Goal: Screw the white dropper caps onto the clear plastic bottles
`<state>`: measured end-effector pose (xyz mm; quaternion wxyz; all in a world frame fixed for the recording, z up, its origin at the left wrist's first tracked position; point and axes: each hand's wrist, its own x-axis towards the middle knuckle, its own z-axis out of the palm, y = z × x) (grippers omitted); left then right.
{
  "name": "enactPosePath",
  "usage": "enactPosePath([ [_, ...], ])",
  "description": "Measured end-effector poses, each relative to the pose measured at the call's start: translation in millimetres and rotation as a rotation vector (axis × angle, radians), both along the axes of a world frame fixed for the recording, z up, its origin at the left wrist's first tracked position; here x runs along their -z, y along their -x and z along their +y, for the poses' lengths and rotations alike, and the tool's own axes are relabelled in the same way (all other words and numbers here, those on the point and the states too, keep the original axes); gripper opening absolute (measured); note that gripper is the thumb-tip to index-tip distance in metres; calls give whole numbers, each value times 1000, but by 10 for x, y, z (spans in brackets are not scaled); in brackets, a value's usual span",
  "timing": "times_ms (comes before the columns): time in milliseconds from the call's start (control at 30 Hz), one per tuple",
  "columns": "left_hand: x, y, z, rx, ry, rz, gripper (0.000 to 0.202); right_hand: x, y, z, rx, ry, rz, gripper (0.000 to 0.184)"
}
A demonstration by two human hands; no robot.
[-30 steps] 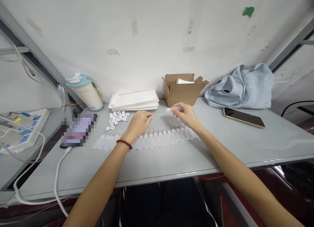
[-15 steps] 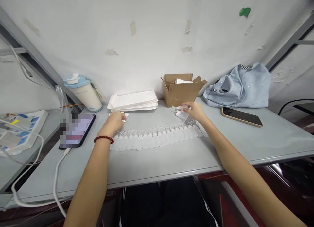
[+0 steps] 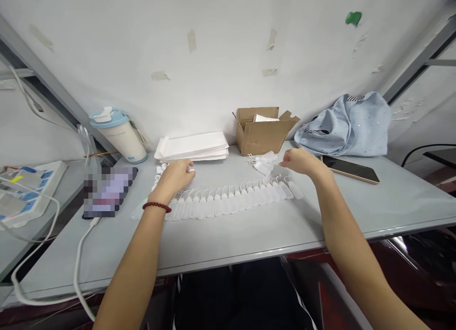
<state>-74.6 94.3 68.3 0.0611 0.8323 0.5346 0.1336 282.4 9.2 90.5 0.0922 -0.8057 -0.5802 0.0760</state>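
Curled fingers close the left hand (image 3: 173,176) just behind the row of translucent plastic bottles (image 3: 228,204); whether it grips a small part cannot be told. The right hand (image 3: 301,161) stands half open, with nothing visible in it, beyond the row's right end. Head view, relative to the row: white caps (image 3: 159,175) lie behind its left end, a loose bundle of bottles (image 3: 261,164) behind its right end — the stacked white envelopes (image 3: 192,147) and cardboard box (image 3: 254,140) farther back.
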Motion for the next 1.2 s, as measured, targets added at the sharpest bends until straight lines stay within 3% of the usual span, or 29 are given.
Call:
enactPosePath([
  [200,-37,-235,-176,110,23,-13,32,-132,20,-198,63,358,63,25],
  [567,-49,-273,-217,196,25,15,31,-217,92,-228,46,580,200,14],
  [800,-56,-268,-220,197,24,-18,33,-154,74,-186,35,639,220,14],
  [1033,-50,-298,-245,202,39,-160,35,-184,-25,-149,3,438,115,14],
  [1200,-23,-405,-279,205,72,-391,37,-159,18,-116,-125,-63,121,17],
])
